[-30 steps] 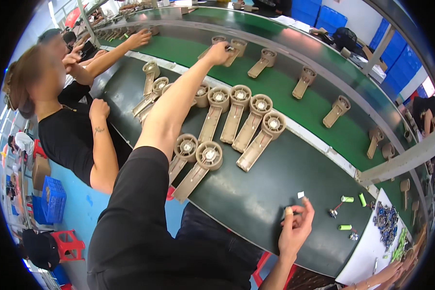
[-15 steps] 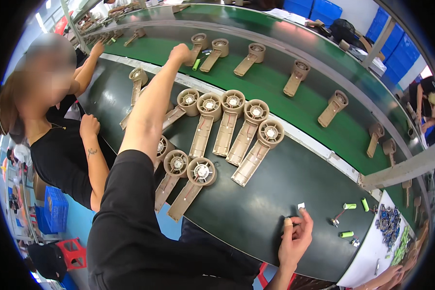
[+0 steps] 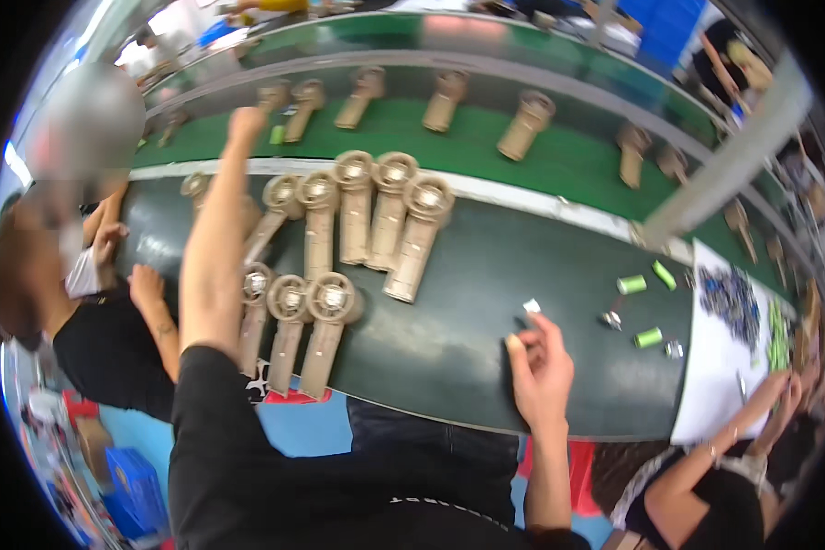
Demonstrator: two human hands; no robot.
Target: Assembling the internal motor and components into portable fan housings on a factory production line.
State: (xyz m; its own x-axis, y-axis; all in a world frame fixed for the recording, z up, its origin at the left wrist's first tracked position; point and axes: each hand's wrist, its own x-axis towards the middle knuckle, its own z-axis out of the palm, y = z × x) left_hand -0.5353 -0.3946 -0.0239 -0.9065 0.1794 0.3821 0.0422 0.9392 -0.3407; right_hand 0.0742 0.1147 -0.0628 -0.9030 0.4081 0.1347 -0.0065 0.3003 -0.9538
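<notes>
Bare dark table [image 3: 458, 312] between tan fan housings [image 3: 376, 220] and small green cylinders [image 3: 631, 284] (right side crowded)

No pkgs, labels, signs or screens seen near left hand [image 3: 246, 122] or right hand [image 3: 541, 367].

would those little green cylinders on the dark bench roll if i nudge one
Probably: the green cylinders lie on their sides on the flat dark bench, so a sideways nudge would likely roll them. They look small, so probably light. How slippery they are can't be told.
</notes>
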